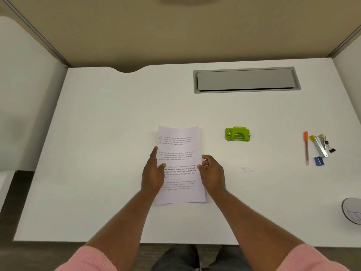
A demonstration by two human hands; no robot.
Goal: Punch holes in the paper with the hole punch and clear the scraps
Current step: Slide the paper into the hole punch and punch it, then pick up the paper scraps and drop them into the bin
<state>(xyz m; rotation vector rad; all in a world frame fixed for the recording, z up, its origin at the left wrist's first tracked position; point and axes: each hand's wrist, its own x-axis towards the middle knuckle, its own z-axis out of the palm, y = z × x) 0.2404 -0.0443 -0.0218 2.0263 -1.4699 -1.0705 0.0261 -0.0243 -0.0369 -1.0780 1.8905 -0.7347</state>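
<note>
A printed sheet of paper (179, 153) sits at the middle of the white desk (97, 133), bowed slightly upward along its length. My left hand (153, 173) grips its left edge, thumb on top of the text. My right hand (212, 172) pinches the right edge at about the same height. A lime-green hole punch (237, 133) stands on the desk to the right of the paper, apart from both hands. No paper scraps are visible.
At the far right lie an orange-capped pen (306, 147), a metal ruler with binder clips (322, 145) and a blue sharpener (319, 160). A round grey object (352, 210) is cut off by the right edge. A grey cable hatch (246, 80) sits at the back.
</note>
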